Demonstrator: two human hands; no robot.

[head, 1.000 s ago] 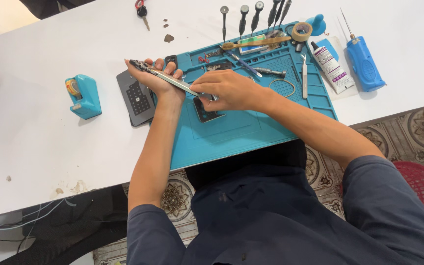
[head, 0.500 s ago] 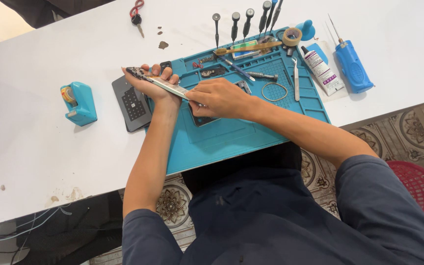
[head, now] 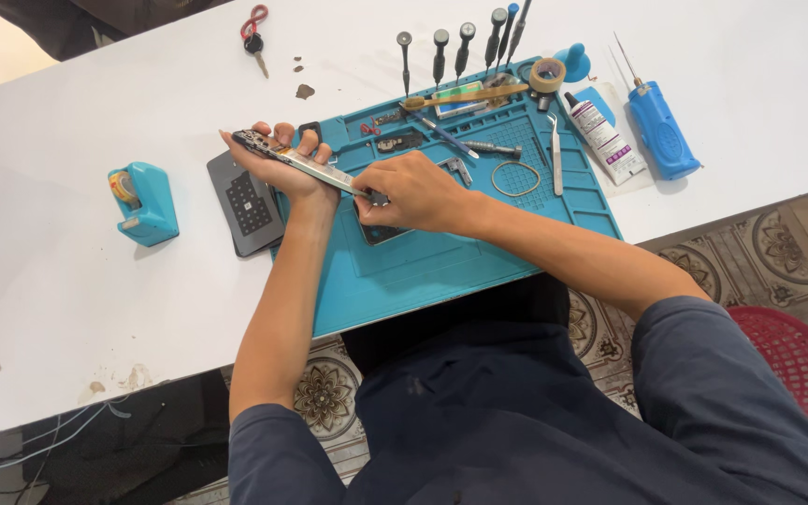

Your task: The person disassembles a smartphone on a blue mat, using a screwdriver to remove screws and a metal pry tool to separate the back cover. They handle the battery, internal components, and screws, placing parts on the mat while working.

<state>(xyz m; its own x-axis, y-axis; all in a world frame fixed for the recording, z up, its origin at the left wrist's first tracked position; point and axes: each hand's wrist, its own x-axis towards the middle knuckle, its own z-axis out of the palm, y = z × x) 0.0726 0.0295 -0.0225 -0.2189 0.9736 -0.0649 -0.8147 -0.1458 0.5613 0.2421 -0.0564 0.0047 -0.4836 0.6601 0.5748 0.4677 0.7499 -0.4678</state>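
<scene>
Left hand (head: 292,173) grips the opened phone (head: 296,164) edge-up near the blue mat's (head: 441,266) left edge while right hand (head: 413,192) pinches its lower end, so I'd pry slow, steady.

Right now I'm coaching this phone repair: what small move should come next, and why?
Probably keep the left hand steady and work the right hand slowly along the phone frame, because the frame is held tilted on edge above the blue mat, with the right fingertips at its lower end.

Phone frame (head: 296,161) now tilted slightly steeper; view shifted.
</scene>
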